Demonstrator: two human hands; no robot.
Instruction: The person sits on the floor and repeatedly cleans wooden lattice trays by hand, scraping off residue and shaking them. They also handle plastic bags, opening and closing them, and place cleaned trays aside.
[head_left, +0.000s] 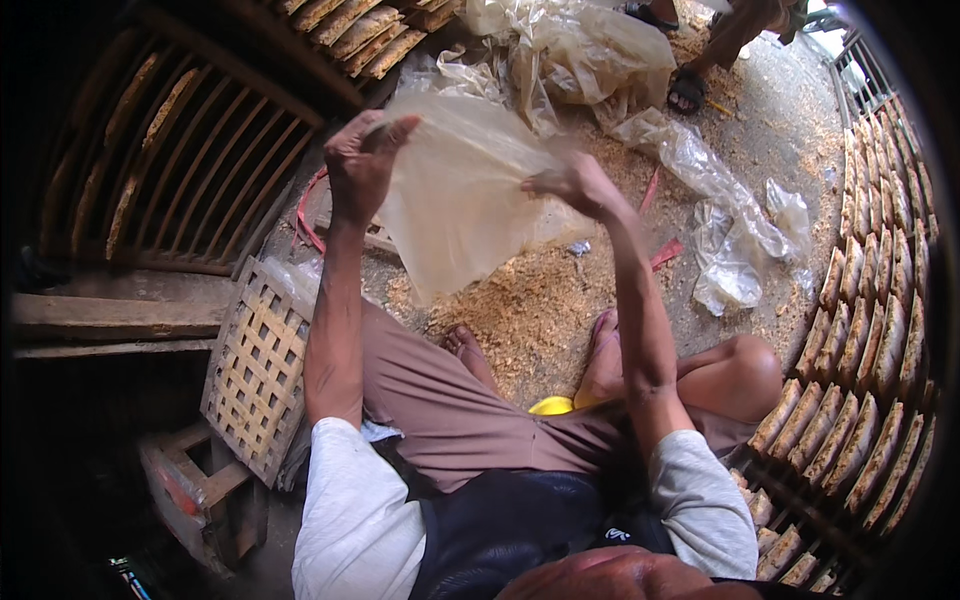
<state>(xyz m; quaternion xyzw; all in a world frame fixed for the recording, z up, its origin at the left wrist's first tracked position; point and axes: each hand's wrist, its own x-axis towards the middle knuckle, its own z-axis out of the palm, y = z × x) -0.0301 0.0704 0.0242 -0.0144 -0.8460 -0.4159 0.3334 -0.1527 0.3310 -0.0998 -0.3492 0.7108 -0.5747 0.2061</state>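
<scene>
Both my arms reach forward, with a translucent plastic sheet (457, 195) stretched between the hands. My left hand (369, 154) pinches the sheet's upper left corner, thumb on top. At the other side, my right hand (574, 180) is at its right edge, blurred, with fingers against the plastic; how firmly it grips cannot be told. Below the sheet, a heap of tan crumbs (517, 315) covers the ground between my feet. A woven bamboo tray (259, 375) leans beside my left forearm. Part of a yellow object (551, 406) shows near my right foot.
Crumpled plastic sheeting (585, 52) lies ahead, and more clear plastic (724, 217) lies to the right. Another person's sandalled foot (686, 90) is at the top right. Racks of tan slabs (862, 352) line the right side; a slatted wooden rack (180, 165) and small wooden stool (199, 487) are left.
</scene>
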